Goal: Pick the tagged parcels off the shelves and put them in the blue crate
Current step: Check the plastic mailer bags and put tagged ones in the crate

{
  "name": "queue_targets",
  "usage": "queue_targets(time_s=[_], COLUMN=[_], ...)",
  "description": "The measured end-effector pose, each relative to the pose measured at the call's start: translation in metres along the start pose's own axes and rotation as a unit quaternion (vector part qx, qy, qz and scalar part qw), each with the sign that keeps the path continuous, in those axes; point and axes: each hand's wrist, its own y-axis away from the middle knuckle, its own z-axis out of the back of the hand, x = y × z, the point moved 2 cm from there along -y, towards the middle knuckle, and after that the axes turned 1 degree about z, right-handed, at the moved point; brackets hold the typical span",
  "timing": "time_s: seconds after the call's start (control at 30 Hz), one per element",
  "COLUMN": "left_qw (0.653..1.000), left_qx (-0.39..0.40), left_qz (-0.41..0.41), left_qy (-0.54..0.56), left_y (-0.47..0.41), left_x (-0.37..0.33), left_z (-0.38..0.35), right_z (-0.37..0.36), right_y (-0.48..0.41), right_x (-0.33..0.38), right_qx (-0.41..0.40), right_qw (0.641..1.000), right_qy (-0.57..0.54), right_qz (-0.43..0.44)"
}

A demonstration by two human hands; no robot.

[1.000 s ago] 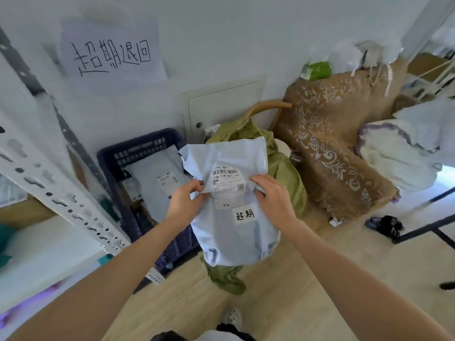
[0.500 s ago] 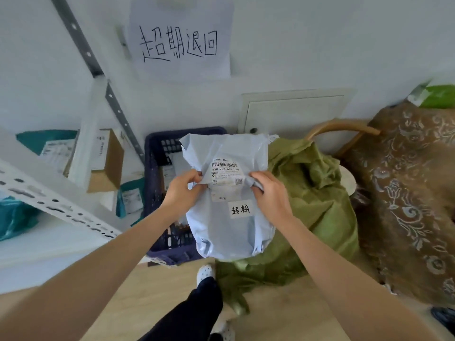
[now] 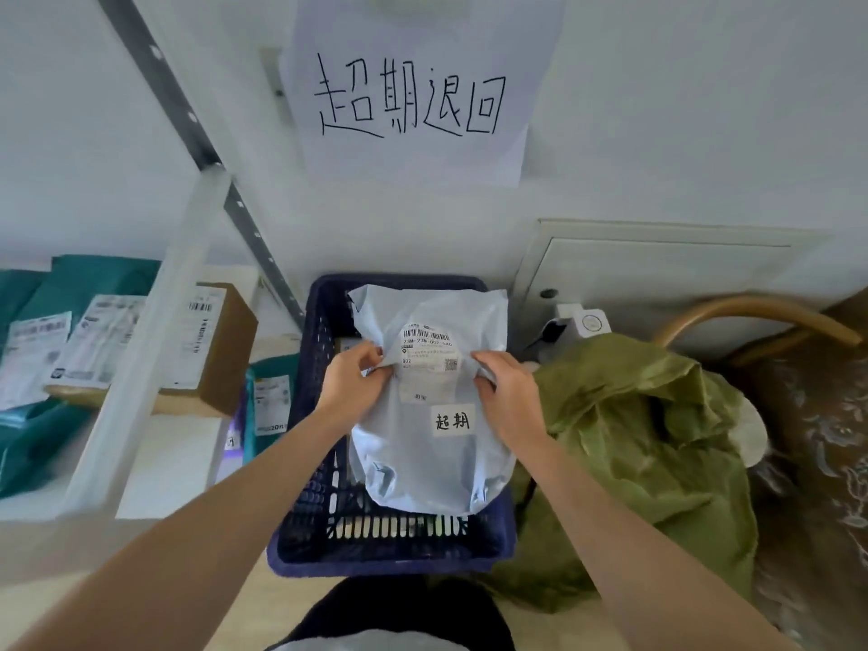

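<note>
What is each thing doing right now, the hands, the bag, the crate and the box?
Bag, sealed, upright, held over the crate, tag showing.
Left hand, pinching the bag's left edge.
Right hand, pinching the bag's right edge.
Crate, open-topped, below the bag.
Box, closed, on the shelf.
Wall hatch, shut.

Handwritten sign [image 3: 413, 96] on wall [image 3: 681, 110]; green cloth heap [image 3: 648, 444] btm rt.

Beyond the left grip [image 3: 352, 387], a white wall [image 3: 657, 110] carries a handwritten paper sign [image 3: 413, 96]. Beyond the right grip [image 3: 509, 392] sits a white access panel [image 3: 657, 274]; farther right, a curved wooden chair arm [image 3: 751, 312] and brown patterned upholstery [image 3: 817, 439]. Pale wood floor [image 3: 554, 634] lies below.
</note>
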Motion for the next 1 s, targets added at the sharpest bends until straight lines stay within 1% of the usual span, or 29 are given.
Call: queue_targets(time_s=[0.2, 0.47, 0.8, 0.9, 1.0], left_qw=[0.998, 0.997, 0.996, 0.996, 0.996], left_qx=[-0.018, -0.014, -0.024, -0.031, -0.032], left_qz=[0.052, 0.072, 0.089, 0.086, 0.087], left_qy=[-0.01, -0.026, -0.014, -0.005, 0.001], left_y=[-0.033, -0.078, -0.125, -0.133, -0.136], left_x=[0.017, 0.046, 0.106, 0.115, 0.122], left_z=[-0.001, -0.009, -0.018, -0.022, -0.026], right_z=[-0.03, -0.078, -0.143, -0.157, -0.169], right_y=[-0.037, -0.069, -0.09, -0.092, -0.093], right_x=[-0.016, -0.039, -0.058, -0.066, -0.072], right_qx=[0.054, 0.097, 0.11, 0.107, 0.124], right_qw=[0.998, 0.994, 0.993, 0.993, 0.991], right_qy=[-0.018, -0.042, -0.041, -0.042, -0.041], right_qz=[0.007, -0.001, -0.007, -0.002, -0.012])
